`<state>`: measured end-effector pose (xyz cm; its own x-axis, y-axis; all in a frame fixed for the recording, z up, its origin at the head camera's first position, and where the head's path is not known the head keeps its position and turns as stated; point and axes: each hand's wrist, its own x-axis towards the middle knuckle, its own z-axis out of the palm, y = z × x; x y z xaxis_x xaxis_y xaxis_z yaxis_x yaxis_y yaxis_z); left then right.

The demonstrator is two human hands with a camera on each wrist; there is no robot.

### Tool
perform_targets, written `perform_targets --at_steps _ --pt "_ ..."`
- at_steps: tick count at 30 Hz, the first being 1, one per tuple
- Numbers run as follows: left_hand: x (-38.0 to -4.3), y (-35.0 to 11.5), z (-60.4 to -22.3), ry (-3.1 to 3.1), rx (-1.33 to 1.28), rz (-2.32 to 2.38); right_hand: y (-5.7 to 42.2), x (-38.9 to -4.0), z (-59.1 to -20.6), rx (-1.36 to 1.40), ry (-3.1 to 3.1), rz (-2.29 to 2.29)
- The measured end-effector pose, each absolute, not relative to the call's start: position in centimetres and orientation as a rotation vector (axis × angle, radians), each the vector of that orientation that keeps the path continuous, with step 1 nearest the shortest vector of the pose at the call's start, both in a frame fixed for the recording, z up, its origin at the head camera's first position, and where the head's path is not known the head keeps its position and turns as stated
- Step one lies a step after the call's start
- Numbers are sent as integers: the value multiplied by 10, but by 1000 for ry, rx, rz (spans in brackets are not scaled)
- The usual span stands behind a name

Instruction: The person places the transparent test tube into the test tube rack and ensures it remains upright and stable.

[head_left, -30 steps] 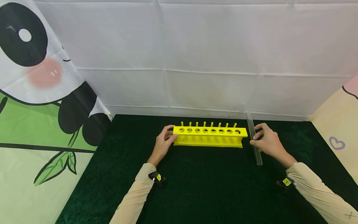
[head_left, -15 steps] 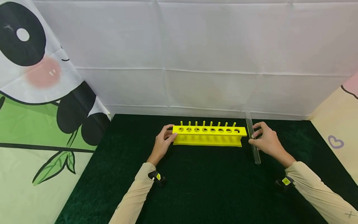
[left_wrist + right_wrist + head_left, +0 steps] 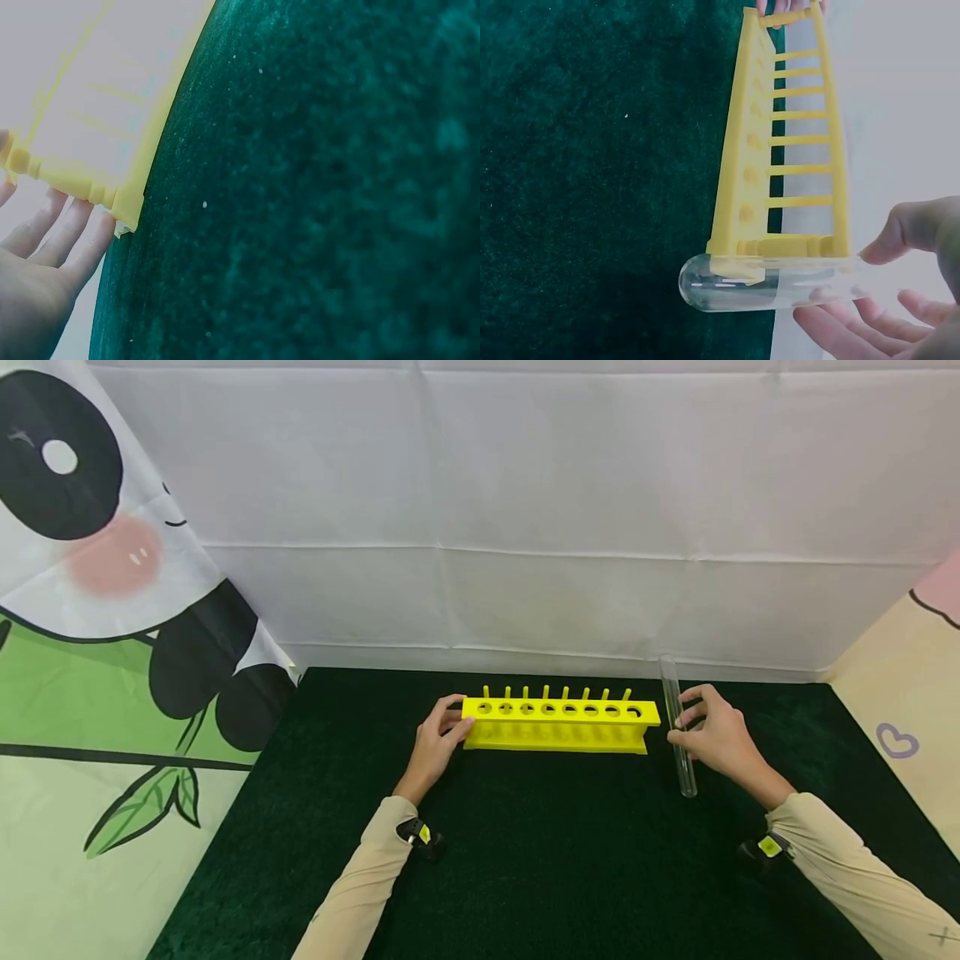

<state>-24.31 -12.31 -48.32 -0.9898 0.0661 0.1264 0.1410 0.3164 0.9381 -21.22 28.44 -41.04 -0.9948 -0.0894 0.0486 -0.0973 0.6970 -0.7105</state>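
across the upper half of the head view, a creased white sheet (image 3: 480, 468). over the lower middle, a dark green cloth (image 3: 555, 860), also filling most of the left wrist view. down the left side of the head view, a printed sheet (image 3: 67, 693) with a cartoon face and a green leaf; at the right edge, a cream sheet (image 3: 918, 693) with a purple heart. at bottom left of centre, a beige left sleeve (image 3: 363, 877); at lower right, a beige right sleeve (image 3: 855, 860). just right of centre, a yellow rack (image 3: 558, 722) on the green cloth, with eight holes along the top and eight pegs along the back.

at its left end, the left hand (image 3: 432, 747), grasping the rack, thumb in front, fingers behind. at centre right, the right hand (image 3: 716, 739), pinching a clear tube (image 3: 682, 764) between thumb and fingers: tilted, just beside the rack's right end, round end towards the bottom of the frame. across the lower middle of the right wrist view, the same tube, round end to the left. under the sleeves' cuffs, black straps (image 3: 767, 847) with yellow-green patches.
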Motion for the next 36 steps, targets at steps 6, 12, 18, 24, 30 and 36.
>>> perform_targets --at_steps 6,12,18,24,30,36 --pt "-242 -120 -483 -2488 -186 -1772 286 -212 -409 162 -2852 1225" --pt "-244 -119 -484 -2487 -172 -1767 286 -214 -406 175 -2835 1247" --pt "-245 -117 -483 -2479 -163 -1773 288 -215 -403 186 -2821 1263" --pt "-244 -118 -484 -2473 -173 -1770 288 -216 -402 194 -2792 1261" --pt "-243 -120 -486 -2460 -193 -1775 285 -214 -401 200 -2768 1266" --pt "-244 -122 -483 -2458 -191 -1782 283 -213 -396 207 -2750 1286"
